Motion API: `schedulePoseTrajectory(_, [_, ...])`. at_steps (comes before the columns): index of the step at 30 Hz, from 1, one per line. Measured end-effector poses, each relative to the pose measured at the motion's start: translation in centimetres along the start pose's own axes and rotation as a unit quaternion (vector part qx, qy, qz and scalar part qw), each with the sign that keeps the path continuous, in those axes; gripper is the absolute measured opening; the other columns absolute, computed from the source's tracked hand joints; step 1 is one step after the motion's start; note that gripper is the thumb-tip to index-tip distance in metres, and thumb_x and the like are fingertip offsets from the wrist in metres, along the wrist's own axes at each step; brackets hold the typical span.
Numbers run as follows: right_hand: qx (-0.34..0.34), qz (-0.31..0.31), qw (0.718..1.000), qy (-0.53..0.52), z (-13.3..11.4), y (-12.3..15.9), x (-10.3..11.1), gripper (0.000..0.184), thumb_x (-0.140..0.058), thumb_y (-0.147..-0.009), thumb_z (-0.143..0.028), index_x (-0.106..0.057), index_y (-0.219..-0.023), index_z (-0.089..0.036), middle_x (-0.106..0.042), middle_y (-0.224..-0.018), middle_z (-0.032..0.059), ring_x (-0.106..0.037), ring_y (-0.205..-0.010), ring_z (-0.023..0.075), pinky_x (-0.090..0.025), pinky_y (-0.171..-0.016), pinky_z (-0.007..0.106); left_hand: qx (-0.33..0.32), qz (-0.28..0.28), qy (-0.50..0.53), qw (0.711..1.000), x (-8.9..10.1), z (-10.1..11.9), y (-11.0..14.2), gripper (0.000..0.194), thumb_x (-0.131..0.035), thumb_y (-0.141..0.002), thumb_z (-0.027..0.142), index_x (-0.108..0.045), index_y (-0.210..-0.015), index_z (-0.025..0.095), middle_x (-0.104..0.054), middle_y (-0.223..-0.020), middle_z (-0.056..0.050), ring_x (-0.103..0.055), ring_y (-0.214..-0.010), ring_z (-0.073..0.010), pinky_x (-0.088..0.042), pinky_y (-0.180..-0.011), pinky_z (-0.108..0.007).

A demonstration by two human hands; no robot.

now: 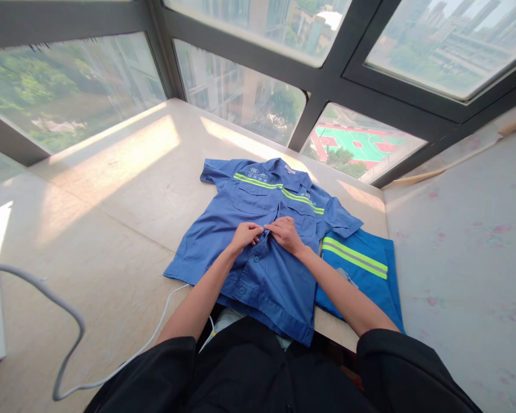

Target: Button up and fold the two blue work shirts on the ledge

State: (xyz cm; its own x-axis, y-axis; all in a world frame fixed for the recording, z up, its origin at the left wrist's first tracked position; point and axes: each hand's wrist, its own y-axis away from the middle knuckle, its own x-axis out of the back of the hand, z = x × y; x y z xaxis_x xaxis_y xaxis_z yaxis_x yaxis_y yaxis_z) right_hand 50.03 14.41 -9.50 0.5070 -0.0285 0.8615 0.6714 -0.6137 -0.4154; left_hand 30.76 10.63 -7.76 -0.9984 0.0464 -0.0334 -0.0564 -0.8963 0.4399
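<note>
Likely home, upper floor: floral wallpaper [464, 258], broad window ledge [98, 264], sports court [361, 143] below

From my remote post I see the shirt [217, 241] spread on the ledge [112, 212]; upon its front, the left hand [246, 235] beside the right hand [285, 234]; to the right, the folded garment [363, 267], partly beneath a sleeve [344, 218], then the wall [464, 258]; behind, the windows [241, 86]; to the left, the cable [79, 322].

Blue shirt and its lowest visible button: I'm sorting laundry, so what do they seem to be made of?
Blue shirt: probably woven cotton or a blend, matte, going by soft creases and no strong gloss. Lowest visible button: likely plastic, judging by its round blue face; too small to tell its finish.
</note>
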Motion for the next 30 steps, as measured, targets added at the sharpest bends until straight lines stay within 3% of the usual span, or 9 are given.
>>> schedulePoseTrajectory(11, [0.011,-0.006,1.0,-0.02,0.0,0.0,-0.5,0.027,-0.052,-0.096,-0.018,-0.073,-0.109,-0.027,-0.07,-0.088,0.0047,-0.055,-0.089,0.0202,-0.033,-0.087,0.037,0.024,-0.034,0.006,0.999,0.1,-0.3,-0.3,0.013,-0.068,-0.078,0.022,-0.064,-0.076,0.01,-0.062,-0.066,-0.002,-0.058,-0.053,-0.008,-0.05,-0.052,-0.02])
schedulePoseTrajectory(15, [0.004,-0.007,0.999,-0.033,0.1,0.2,-0.9,0.025,-0.051,-0.097,-0.02,-0.073,-0.106,-0.024,-0.07,-0.088,0.0057,-0.056,-0.089,0.0205,-0.034,-0.087,0.037,-0.025,-0.048,-0.012,0.998,0.0,-1.0,0.2,0.025,-0.075,-0.072,0.031,-0.066,-0.083,0.01,-0.06,-0.064,0.001,-0.057,-0.056,-0.0081,-0.048,-0.054,-0.019])
schedulePoseTrajectory(19, [0.003,-0.013,0.999,-0.032,0.1,0.2,-1.1,0.026,-0.046,-0.098,-0.019,-0.071,-0.103,-0.021,-0.07,-0.09,0.0064,-0.056,-0.09,0.0209,-0.034,-0.087,0.037,-0.098,-0.033,-0.105,0.989,-0.2,-1.6,0.2,0.03,-0.075,-0.068,0.032,-0.068,-0.088,0.01,-0.062,-0.066,0.001,-0.055,-0.055,-0.0099,-0.044,-0.053,-0.02])
schedulePoseTrajectory(22, [0.005,-0.015,0.999,-0.028,-0.1,0.2,-1.1,0.025,-0.045,-0.099,-0.019,-0.07,-0.102,-0.02,-0.069,-0.091,0.0068,-0.055,-0.091,0.0212,-0.034,-0.087,0.037,-0.161,0.015,-0.229,0.96,-0.5,-1.8,0.1,0.015,-0.063,-0.074,0.02,-0.071,-0.083,0.012,-0.068,-0.071,-0.002,-0.059,-0.064,-0.0129,-0.045,-0.062,-0.022])
schedulePoseTrajectory(24, [0.006,-0.018,0.999,-0.031,-0.2,0.3,-1.0,0.024,-0.045,-0.099,-0.02,-0.07,-0.102,-0.02,-0.069,-0.091,0.0068,-0.054,-0.091,0.0214,-0.034,-0.087,0.036,-0.194,0.037,-0.31,0.93,-0.8,-1.7,0.1,0.017,-0.055,-0.078,0.016,-0.072,-0.082,0.013,-0.07,-0.077,-0.004,-0.062,-0.072,-0.0151,-0.045,-0.07,-0.024])
schedulePoseTrajectory(30, [-0.002,-0.041,0.998,-0.04,0.1,0.5,-1.1,0.026,-0.044,-0.099,-0.021,-0.07,-0.106,-0.021,-0.068,-0.093,0.0077,-0.054,-0.094,0.0224,-0.034,-0.088,0.037,-0.184,0.054,-0.472,0.861,-1.7,-1.3,0.7,0.027,-0.046,-0.089,0.019,-0.07,-0.101,0.015,-0.07,-0.102,-0.012,-0.064,-0.096,-0.0208,-0.046,-0.086,-0.028])
